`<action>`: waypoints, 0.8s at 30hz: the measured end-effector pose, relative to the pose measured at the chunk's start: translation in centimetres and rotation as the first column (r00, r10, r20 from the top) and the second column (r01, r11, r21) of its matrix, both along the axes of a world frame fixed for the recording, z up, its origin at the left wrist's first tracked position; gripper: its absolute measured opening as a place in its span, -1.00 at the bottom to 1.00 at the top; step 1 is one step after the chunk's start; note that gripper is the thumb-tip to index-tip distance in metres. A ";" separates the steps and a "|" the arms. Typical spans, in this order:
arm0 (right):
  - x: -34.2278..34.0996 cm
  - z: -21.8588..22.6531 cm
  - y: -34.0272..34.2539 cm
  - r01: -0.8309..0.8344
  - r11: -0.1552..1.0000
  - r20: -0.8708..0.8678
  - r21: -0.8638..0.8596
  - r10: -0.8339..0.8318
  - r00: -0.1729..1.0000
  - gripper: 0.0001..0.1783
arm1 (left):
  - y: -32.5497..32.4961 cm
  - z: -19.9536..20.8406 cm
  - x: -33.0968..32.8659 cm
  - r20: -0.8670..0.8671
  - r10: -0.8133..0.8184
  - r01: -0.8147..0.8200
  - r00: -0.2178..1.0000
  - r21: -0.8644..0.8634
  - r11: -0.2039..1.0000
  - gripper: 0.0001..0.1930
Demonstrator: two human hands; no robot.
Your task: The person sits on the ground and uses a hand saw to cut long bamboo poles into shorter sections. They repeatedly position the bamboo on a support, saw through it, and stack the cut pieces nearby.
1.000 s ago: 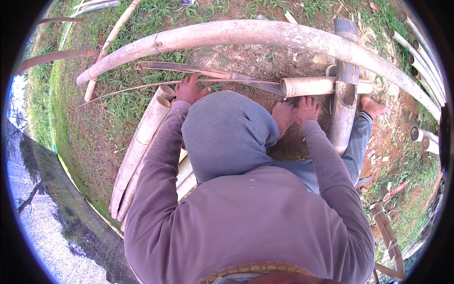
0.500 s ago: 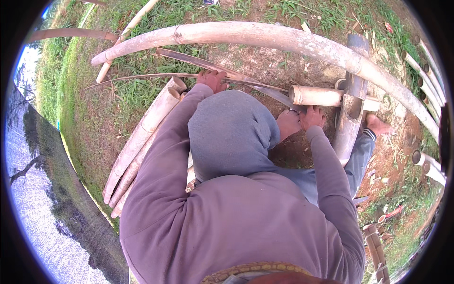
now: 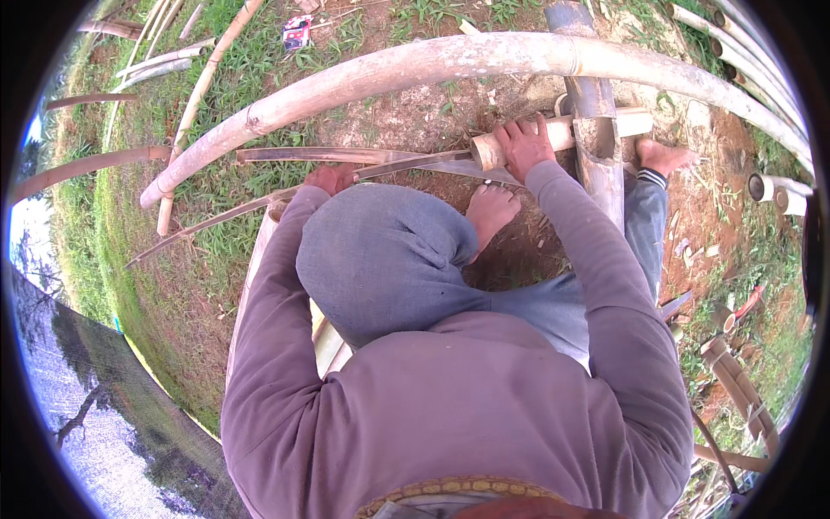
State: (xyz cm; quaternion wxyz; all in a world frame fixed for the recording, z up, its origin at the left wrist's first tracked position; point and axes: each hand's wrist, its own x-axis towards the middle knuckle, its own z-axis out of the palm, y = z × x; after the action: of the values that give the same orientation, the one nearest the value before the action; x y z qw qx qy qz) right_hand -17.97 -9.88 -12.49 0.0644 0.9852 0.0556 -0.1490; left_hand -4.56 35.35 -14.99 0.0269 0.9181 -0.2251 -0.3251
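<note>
My left hand [image 3: 331, 178] is closed round a long, thin split bamboo strip [image 3: 268, 200] in front of my bent left knee. The strip's right end lies close to the open end of a short bamboo tube [image 3: 489, 152]. Over the top of that tube my right hand [image 3: 526, 145] is laid, its fingers curled round it. A second, wider bamboo strip [image 3: 320, 156] lies crosswise just beyond the first. The short tube meets a thicker bamboo post [image 3: 596, 177] that has a notch cut in it. My bare left foot [image 3: 493, 209] rests below the tube.
A long bamboo pole [image 3: 415, 65] arches across, beyond my hands. More cut poles lie at the far right [image 3: 735, 52] and far left [image 3: 164, 65]. My right foot [image 3: 666, 158] is beside the post. A red-handled tool [image 3: 745, 307] lies on the right ground.
My right hand has moved up from below the tube's end onto the top of the tube. My left hand stays on the strip. The view has shifted.
</note>
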 end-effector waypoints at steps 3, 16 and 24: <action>0.6 1.6 -0.5 -0.062 0.998 -0.090 0.028 0.064 0.994 -0.10 | 3.1 2.1 -2.3 0.059 0.029 -0.031 0.998 0.034 0.999 -0.40; -5.1 3.7 -2.9 0.244 0.844 0.172 0.478 -0.362 0.916 -0.23 | 21.5 15.8 -4.6 0.382 -0.022 -0.082 0.924 0.253 0.964 -0.26; -1.8 15.7 9.0 -0.349 0.884 0.586 0.309 0.112 0.803 -0.31 | 11.9 18.8 -6.2 0.711 -0.111 0.174 0.695 -0.017 0.985 -0.65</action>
State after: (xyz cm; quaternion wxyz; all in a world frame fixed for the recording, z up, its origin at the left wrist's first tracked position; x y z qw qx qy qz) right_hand -19.76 -0.89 3.21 -0.1082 0.9624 0.1862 0.1655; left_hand -10.77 47.28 3.83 -0.0485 0.9502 -0.3020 0.0600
